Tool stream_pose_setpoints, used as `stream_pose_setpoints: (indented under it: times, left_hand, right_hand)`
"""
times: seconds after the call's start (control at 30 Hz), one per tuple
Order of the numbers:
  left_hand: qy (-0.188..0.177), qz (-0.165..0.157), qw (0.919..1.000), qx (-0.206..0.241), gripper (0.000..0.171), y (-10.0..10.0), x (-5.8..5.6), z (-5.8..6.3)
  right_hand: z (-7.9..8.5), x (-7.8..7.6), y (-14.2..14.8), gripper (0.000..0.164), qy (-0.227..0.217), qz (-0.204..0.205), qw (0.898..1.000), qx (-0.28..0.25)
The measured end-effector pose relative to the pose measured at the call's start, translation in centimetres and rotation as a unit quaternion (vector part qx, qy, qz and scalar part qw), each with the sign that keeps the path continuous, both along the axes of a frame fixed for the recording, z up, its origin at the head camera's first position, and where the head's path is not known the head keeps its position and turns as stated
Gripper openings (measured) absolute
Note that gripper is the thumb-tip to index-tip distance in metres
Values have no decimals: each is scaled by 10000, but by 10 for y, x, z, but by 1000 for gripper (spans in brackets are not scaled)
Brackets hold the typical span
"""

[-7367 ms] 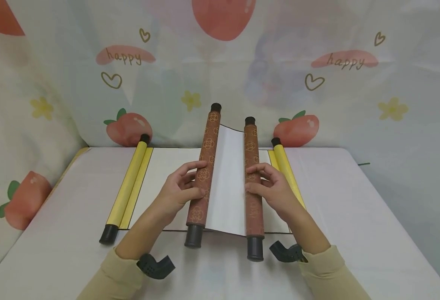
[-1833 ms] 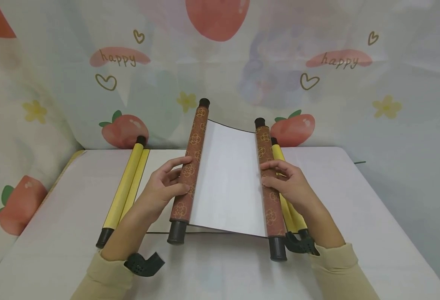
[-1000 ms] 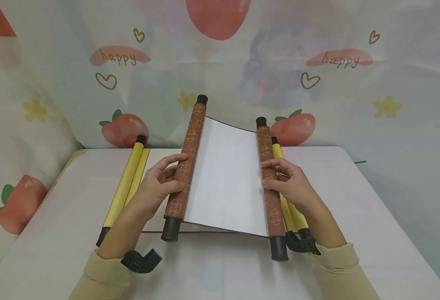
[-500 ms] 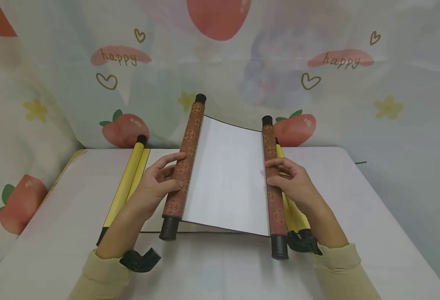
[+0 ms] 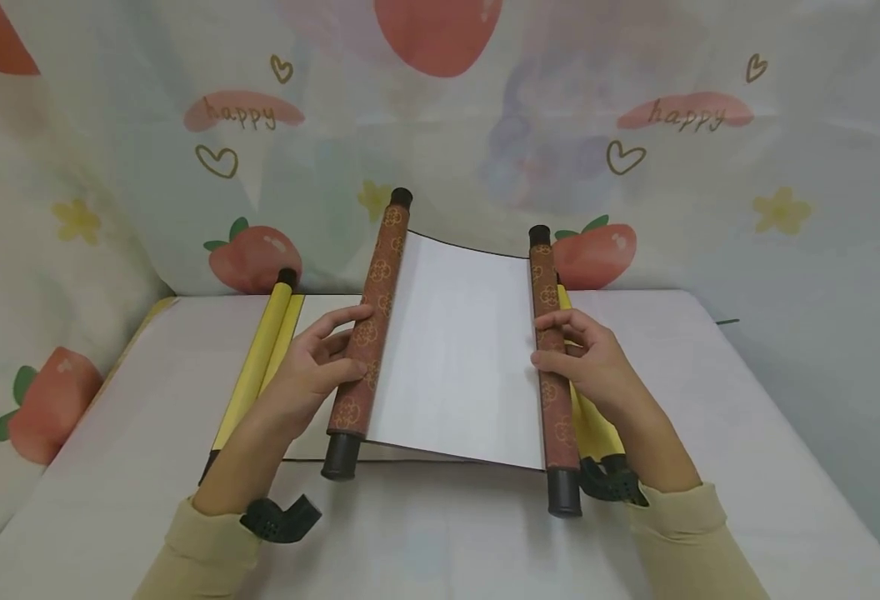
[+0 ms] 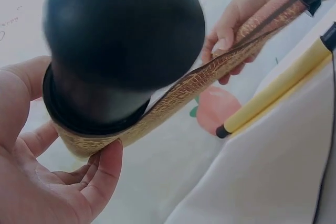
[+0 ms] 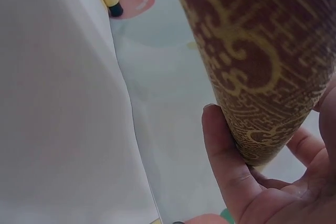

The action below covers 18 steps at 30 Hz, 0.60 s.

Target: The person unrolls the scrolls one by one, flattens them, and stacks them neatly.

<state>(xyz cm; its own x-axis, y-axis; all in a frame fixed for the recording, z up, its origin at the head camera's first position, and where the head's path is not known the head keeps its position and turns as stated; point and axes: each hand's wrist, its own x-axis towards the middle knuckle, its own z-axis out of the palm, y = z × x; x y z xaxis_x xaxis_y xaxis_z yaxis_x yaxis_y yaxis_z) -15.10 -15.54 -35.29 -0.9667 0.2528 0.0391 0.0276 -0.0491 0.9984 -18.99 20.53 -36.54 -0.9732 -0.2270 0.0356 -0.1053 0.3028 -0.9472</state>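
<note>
Above the table (image 5: 717, 433), a brown-patterned scroll (image 5: 458, 358) hangs partly unrolled between 2 hands, raised over a yellow-edged scroll that lies open beneath it. The left hand (image 5: 312, 358) grips the left brown roller (image 5: 372, 292), thumb and index finger on its near face; the other fingers are partly hidden behind it. The right hand (image 5: 586, 362) holds the right brown roller (image 5: 557, 408) in the same way. The white sheet sags slightly between the 2 rollers.

The yellow-edged scroll is mostly covered. Its left yellow roller (image 5: 255, 367) has the near black cap nearly lost behind the left forearm; its right yellow roller (image 5: 596, 429) shows only in part behind the brown roller and the right hand.

In the left wrist view, a blurred black cap (image 6: 126, 30) blocks much of the roller, and the left hand is cut off at the edge. In the right wrist view, the patterned roller runs out of the top and the right hand is cropped.
</note>
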Motion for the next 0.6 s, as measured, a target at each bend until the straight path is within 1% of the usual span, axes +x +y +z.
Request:
stream_pose_setpoints:
  times: [0.2, 0.33, 0.43, 0.6]
  left_hand:
    - [-50, -5, 9998, -184, 65, -7, 4, -11]
    - [-92, 14, 9996, -252, 65, -11, 4, -17]
    - [-87, 73, 9994, -339, 65, -15, 4, -19]
    - [-39, 113, 9992, -372, 66, -20, 6, -19]
  right_hand:
    - [-4, 4, -7, 39, -48, -31, 9999, 114]
    - [-7, 5, -11, 40, -55, -8, 9997, 249]
    - [-11, 6, -11, 40, -93, -38, 9997, 218]
    - [-17, 8, -12, 40, -114, -99, 9998, 129]
